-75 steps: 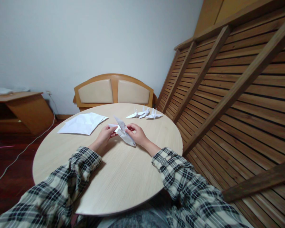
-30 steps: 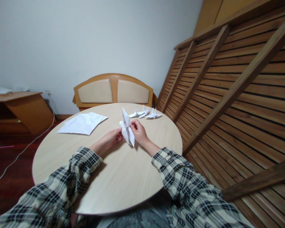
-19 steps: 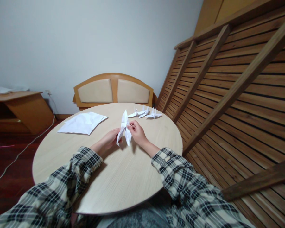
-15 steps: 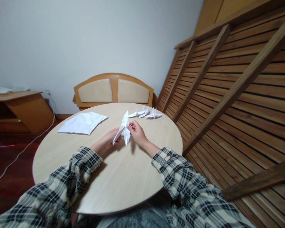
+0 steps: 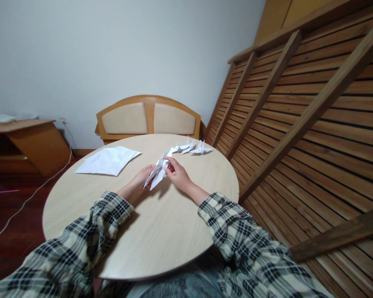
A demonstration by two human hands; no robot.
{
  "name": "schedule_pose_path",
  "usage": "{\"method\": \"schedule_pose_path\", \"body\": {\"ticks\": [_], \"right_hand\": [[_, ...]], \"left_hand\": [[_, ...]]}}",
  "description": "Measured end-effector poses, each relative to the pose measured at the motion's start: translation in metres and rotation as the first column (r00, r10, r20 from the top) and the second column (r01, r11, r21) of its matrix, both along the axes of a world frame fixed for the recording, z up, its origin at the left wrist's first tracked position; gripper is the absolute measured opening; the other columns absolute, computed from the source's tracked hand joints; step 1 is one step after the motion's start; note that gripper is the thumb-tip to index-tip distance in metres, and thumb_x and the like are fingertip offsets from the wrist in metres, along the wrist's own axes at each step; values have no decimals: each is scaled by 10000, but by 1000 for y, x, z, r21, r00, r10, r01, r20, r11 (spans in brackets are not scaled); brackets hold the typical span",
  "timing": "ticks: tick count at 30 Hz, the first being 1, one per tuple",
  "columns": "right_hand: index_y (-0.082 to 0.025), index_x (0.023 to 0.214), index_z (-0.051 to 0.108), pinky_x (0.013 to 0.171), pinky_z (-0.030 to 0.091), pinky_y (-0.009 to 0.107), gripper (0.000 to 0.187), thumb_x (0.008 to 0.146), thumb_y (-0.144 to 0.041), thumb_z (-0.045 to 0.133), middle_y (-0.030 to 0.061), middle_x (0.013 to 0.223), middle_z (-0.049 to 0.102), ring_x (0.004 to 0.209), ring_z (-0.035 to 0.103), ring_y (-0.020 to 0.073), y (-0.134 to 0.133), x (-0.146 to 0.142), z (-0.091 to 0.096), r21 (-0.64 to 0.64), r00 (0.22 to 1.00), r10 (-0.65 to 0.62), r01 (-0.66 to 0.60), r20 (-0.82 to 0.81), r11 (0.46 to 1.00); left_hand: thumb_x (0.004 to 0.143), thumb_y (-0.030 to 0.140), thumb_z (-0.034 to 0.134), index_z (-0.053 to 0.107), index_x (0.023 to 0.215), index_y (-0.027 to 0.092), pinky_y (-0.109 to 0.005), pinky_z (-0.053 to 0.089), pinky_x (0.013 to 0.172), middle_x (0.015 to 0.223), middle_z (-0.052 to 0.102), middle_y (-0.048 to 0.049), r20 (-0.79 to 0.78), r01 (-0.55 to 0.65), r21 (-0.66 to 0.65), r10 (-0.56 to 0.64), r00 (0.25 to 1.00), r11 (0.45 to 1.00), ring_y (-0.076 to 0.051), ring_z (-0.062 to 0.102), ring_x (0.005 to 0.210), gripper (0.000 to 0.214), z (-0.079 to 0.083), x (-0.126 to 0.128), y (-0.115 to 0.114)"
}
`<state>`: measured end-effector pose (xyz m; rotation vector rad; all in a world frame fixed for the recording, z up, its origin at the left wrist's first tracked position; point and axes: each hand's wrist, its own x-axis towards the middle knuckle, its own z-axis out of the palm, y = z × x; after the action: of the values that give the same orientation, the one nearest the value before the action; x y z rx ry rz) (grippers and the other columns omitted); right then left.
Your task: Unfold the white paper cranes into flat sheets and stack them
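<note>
A white folded paper crane (image 5: 157,174) is held between my two hands above the middle of the round table (image 5: 161,231). My left hand (image 5: 140,179) is closed on its left side, with the fingertips partly behind the paper. From the right, my right hand (image 5: 178,174) pinches the crane with thumb and fingers at its upper right part. The crane tilts, its long points reaching down to the left and up to the right. Past my right hand, several finished-looking white paper cranes (image 5: 201,149) stand at the table's far right.
A stack of white paper sheets (image 5: 107,161) lies on the table's left side. Behind the table stands a headboard (image 5: 151,116). A slatted wooden panel (image 5: 298,124) leans close on the right. To the left are a wooden cabinet (image 5: 34,145) and a white cable (image 5: 37,190) on the floor.
The crane has turned in my hands, from nearly upright with spread points to slanting and narrower. My right hand's fingers have shifted onto its upper right part. My left hand stays nearly in place.
</note>
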<state>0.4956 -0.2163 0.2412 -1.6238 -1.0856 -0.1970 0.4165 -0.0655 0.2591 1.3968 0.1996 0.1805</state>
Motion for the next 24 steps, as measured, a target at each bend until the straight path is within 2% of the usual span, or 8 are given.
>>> {"method": "schedule_pose_path", "body": {"ticks": [3, 7, 10, 13, 17, 20, 24], "right_hand": [[-231, 1123, 595, 756, 510, 310, 266, 882, -138, 534, 58, 1069, 601, 824, 570, 138, -1, 0, 1, -48, 999, 2, 0, 46, 999], [-208, 1056, 605, 734, 503, 286, 202, 879, -138, 535, 57, 1040, 599, 836, 574, 136, -1, 1, 1, -49, 999, -6, 8, 50, 999], [-207, 1008, 582, 733, 494, 282, 155, 867, -156, 540, 41, 1007, 600, 815, 572, 133, -1, 0, 2, -30, 1000, -4, 4, 17, 1000], [-206, 909, 547, 710, 480, 284, 44, 882, -240, 535, 14, 884, 589, 762, 563, 136, -1, -1, 3, 15, 999, 11, -11, -50, 1000], [-208, 792, 482, 684, 471, 289, 181, 831, -329, 610, -18, 756, 531, 697, 545, 137, 0, 3, 1, 92, 989, 26, -12, -149, 996], [-212, 834, 479, 706, 488, 285, 196, 766, -288, 646, -21, 792, 533, 735, 557, 136, 3, 10, -4, 172, 969, 59, -17, -241, 985], [-215, 857, 516, 745, 513, 281, 190, 738, -259, 658, -19, 823, 570, 777, 581, 131, 5, 16, -10, 207, 934, 128, -60, -334, 976]], "left_hand": [[725, 345, 732, 628, 747, 178, -242, 329, 442, 622, 614, -7, 14, -31, -32, 31, 999, 999, -111, 504, 486, 198, 0, 1, 1], [716, 322, 736, 618, 745, 177, -234, 290, 409, 571, 583, 3, 2, -63, -63, 63, 998, 996, -100, 459, 445, 189, 0, 1, 2], [710, 327, 742, 614, 748, 178, -235, 292, 411, 574, 586, 2, 13, -49, -71, 50, 999, 996, -102, 466, 452, 200, -3, 2, 4], [707, 321, 740, 622, 768, 169, -239, 343, 455, 629, 619, -9, 36, -39, -69, 42, 998, 997, -108, 506, 496, 202, -5, 3, 4], [709, 324, 728, 630, 779, 161, -238, 338, 451, 642, 628, -20, 13, -55, -54, 56, 998, 997, -112, 511, 494, 203, -7, 5, 5], [707, 317, 725, 613, 748, 160, -222, 275, 399, 565, 564, 3, -29, -70, 12, 70, 997, 997, -91, 445, 427, 198, -8, 5, 7], [733, 337, 704, 569, 809, 164, -214, 300, 401, 580, 539, 18, -48, -97, 65, 100, 994, 993, -87, 441, 421, 232, -12, 5, 8]]}}
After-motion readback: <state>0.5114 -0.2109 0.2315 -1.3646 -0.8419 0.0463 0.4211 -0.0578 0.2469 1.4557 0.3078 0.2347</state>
